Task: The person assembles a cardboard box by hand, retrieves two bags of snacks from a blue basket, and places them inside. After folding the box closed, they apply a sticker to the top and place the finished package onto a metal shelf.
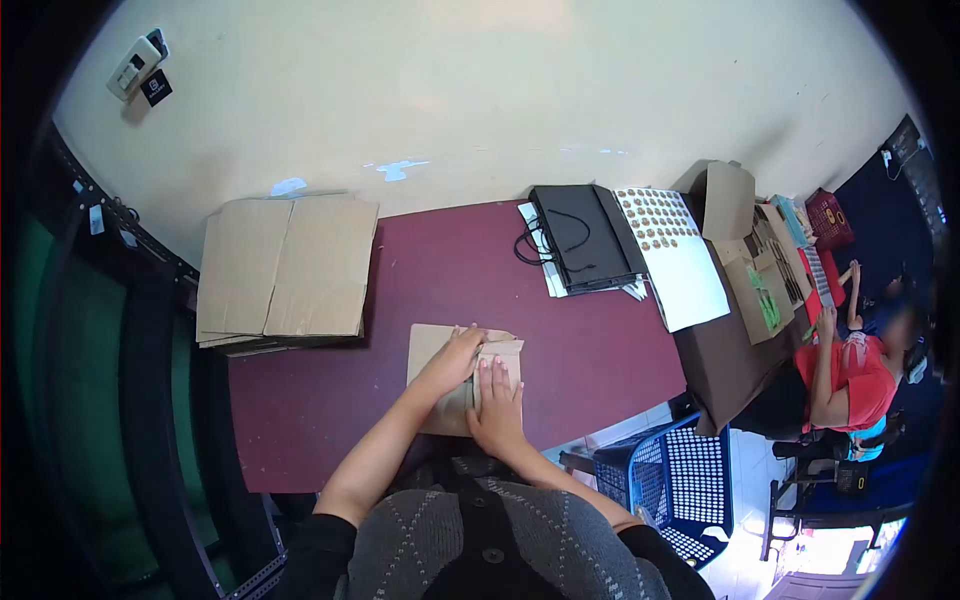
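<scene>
Both hands down flat on a small brown cardboard piece, dead centre of the frame on the maroon tabletop. Left hand spread open across the top middle of it, fingers pointing toward the upper right, palm pressing rather than gripping. Right hand open too, fingers straight and aimed up the frame, lying along the right-hand strip of the cardboard where a folded flap seems to sit. Nothing clenched, nothing pinched as far as can be seen.

Key bit of geometry: cardboard directly under both palms, long axis running up-and-down the frame, near edge at the lower side close to the body. Fold line looks to lie just between the two hands, so right hand closer to the flap, left hand closer to the main panel. Hard to tell how many layers there are underneath.

Around it: stack of flattened cardboard sheets at centre left, well apart. Black bag with handles on some white papers at upper centre, sticker sheet just beside it. Open carton further right. Blue plastic basket at lower right, below the tabletop edge. Another person in a red top seated at far right.
</scene>
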`<state>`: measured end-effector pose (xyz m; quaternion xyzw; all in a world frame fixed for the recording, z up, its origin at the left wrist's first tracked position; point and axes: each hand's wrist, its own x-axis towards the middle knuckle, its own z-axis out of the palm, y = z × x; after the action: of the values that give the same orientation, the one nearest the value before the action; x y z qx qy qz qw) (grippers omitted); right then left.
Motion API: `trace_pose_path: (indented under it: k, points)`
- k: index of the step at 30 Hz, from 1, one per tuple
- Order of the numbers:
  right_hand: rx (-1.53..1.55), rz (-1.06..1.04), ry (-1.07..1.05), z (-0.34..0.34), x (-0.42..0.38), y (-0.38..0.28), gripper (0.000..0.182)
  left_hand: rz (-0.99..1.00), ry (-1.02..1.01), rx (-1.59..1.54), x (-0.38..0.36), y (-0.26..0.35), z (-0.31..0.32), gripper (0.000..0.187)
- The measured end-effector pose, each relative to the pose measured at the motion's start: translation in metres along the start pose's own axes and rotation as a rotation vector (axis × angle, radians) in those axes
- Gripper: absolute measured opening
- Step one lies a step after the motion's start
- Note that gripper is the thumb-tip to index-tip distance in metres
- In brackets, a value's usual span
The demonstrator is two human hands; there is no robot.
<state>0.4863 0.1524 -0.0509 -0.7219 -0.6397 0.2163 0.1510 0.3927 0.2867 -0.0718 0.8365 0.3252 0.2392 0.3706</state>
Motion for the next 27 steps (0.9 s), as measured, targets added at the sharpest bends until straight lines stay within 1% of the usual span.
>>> trace_pose_path:
  k: [1,2,5,6,8,9,11,12,13,15,16,17,19,20,22,24,26,27]
  points:
    - [-0.073,-0.011,-0.005,0.005,-0.002,0.0,0.082,0.007,-0.052,0.007,-0.003,-0.001,-0.004,0.038]
    - [-0.145,-0.023,-0.012,0.009,-0.004,0.0,0.082,-0.034,-0.095,-0.048,-0.004,-0.003,-0.009,0.038]
    - [-0.178,-0.045,-0.014,0.012,-0.007,-0.001,0.08,-0.083,-0.092,-0.026,-0.006,0.009,-0.018,0.033]
    - [-0.178,-0.043,-0.014,0.013,-0.008,0.001,0.08,-0.083,-0.094,-0.026,-0.007,0.009,-0.018,0.033]
    - [-0.236,-0.053,-0.058,0.015,-0.008,0.005,0.079,-0.041,-0.079,0.099,-0.008,0.007,-0.018,0.03]
    - [-0.234,-0.045,-0.056,0.015,-0.007,0.007,0.079,-0.037,-0.087,0.098,-0.009,0.013,-0.018,0.03]
    - [-0.259,-0.08,-0.075,0.017,-0.008,0.011,0.08,-0.16,0.088,0.069,-0.021,0.027,-0.012,0.031]
    - [-0.287,-0.072,-0.1,0.012,-0.007,0.008,0.077,-0.203,0.157,0.035,-0.027,0.036,-0.013,0.034]
    - [-0.277,-0.069,-0.106,0.014,-0.007,0.01,0.077,-0.21,0.148,0.04,-0.03,0.035,-0.005,0.034]
    - [-0.359,-0.114,-0.095,0.017,-0.008,0.014,0.074,-0.102,0.397,-0.091,-0.034,0.032,0.007,0.035]
    - [-0.338,-0.12,-0.098,0.015,-0.008,0.015,0.07,-0.177,0.366,-0.104,-0.037,0.033,0.009,0.034]
    - [-0.338,-0.118,-0.1,0.014,-0.008,0.016,0.07,-0.178,0.364,-0.105,-0.037,0.032,0.011,0.034]
    - [-0.254,-0.103,-0.129,0.009,-0.007,0.015,0.067,-0.11,0.452,-0.109,-0.037,0.03,0.015,0.033]
    - [-0.251,-0.103,-0.128,0.008,-0.007,0.015,0.067,-0.131,0.442,-0.083,-0.038,0.03,0.016,0.032]
    - [-0.27,-0.104,-0.159,0.004,-0.005,0.014,0.062,-0.125,0.459,-0.091,-0.038,0.029,0.02,0.032]
    - [-0.297,-0.123,-0.146,0.012,-0.002,0.02,0.06,-0.124,0.471,-0.104,-0.04,0.026,0.026,0.031]
    - [-0.326,-0.147,-0.138,0.023,0.002,0.028,0.058,-0.081,0.537,-0.013,-0.042,0.023,0.032,0.028]
    - [-0.376,-0.164,-0.102,0.027,0.005,0.031,0.055,-0.086,0.536,-0.012,-0.044,0.024,0.035,0.028]
